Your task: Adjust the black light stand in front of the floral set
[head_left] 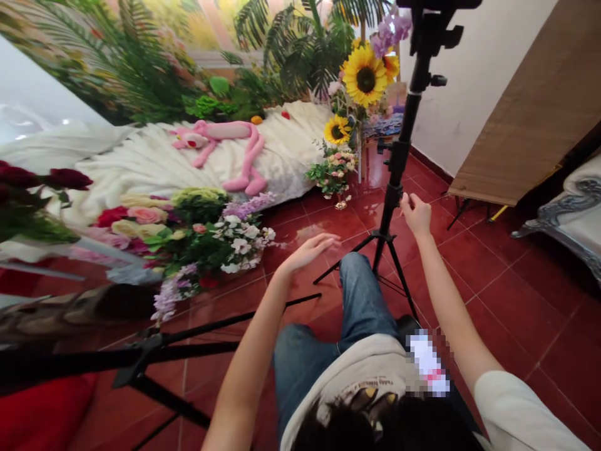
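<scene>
One knee is crowding the black stand on tiled floor. L hand is hovering, fingers extended, appar. empty; R hand is curling beside pole, grip unclear. Knee bump is risking topple twd. sunflowers beyond.

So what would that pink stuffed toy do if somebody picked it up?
The pink toy would probably flop, since its long, thin limbs lie loosely bent. It looks like soft plush, so it's likely light for its size and hard to break. Lying flat on the rumpled white cover, it seems unlikely to roll.
</scene>
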Demonstrator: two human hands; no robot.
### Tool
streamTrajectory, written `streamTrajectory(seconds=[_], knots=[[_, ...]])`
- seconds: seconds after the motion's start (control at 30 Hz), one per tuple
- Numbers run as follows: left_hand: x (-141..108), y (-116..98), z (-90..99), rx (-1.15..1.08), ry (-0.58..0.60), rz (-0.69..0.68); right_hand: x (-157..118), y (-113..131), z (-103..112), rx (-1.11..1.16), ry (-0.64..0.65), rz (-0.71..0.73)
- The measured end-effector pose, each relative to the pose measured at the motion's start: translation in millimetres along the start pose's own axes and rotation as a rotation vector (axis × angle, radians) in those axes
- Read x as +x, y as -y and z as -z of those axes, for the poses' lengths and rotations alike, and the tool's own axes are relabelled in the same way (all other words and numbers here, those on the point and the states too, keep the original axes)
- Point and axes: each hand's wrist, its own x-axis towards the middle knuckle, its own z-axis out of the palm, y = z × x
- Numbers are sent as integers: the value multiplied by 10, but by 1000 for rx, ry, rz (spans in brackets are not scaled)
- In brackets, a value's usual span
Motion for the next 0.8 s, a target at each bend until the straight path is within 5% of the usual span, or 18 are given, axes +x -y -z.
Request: streamTrajectory(seconds=[0.13,0.23,0.4,0.63,0.7,0.8], knots=[[-913,561,539,-43,-233,294,-104,-66,-114,181,1,-84],[-1567,848,918,-83,-486,424,-279,-51,-346,250,130,-132],[-2444,778,1390,-86,-998,367,-651,192,-934,370,535,-40],[-2902,311,1870,175,-1957,89,-1046,1137,-1773,459,870,169],[-2927,238,2013,255,-2059,35,-1155,1499,-1955,474,945,260],[-2921,212,2207,303,-1933,-32,-1333,2031,-2191,472,1059,421]])
